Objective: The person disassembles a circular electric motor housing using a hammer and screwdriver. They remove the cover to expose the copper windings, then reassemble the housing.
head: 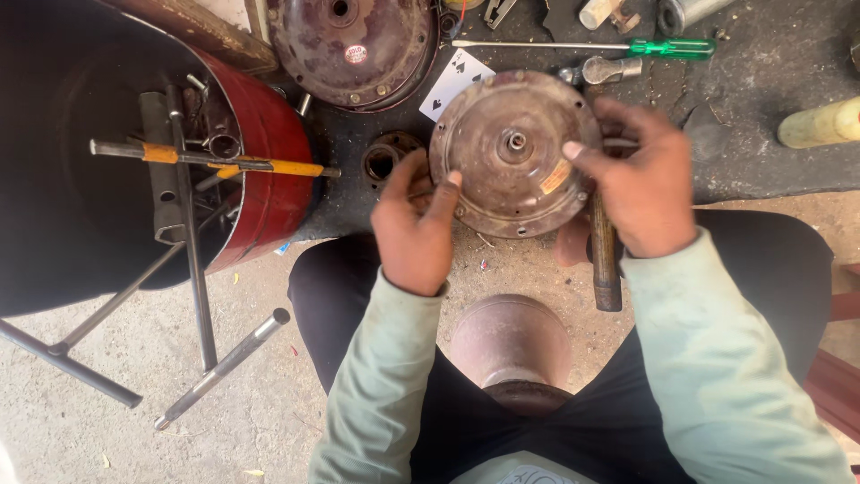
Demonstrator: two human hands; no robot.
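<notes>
A round rusty metal motor cover (511, 152) with a small shaft at its centre is held up between both hands above my lap. My left hand (414, 224) grips its left rim, thumb and fingers curled on the edge. My right hand (640, 179) grips the right rim, thumb lying on the face near a worn sticker. Under my right hand lies a hammer with a wooden handle (605, 260). A rounded brown metal housing (509, 345) sits between my knees.
A red drum (264, 161) at left holds long wrenches and rods. Another round rusty cover (354, 49), a playing card (455, 82), a green-handled screwdriver (663, 47), a small bearing part (383, 159) and a pale cylinder (820, 123) lie on the dark mat.
</notes>
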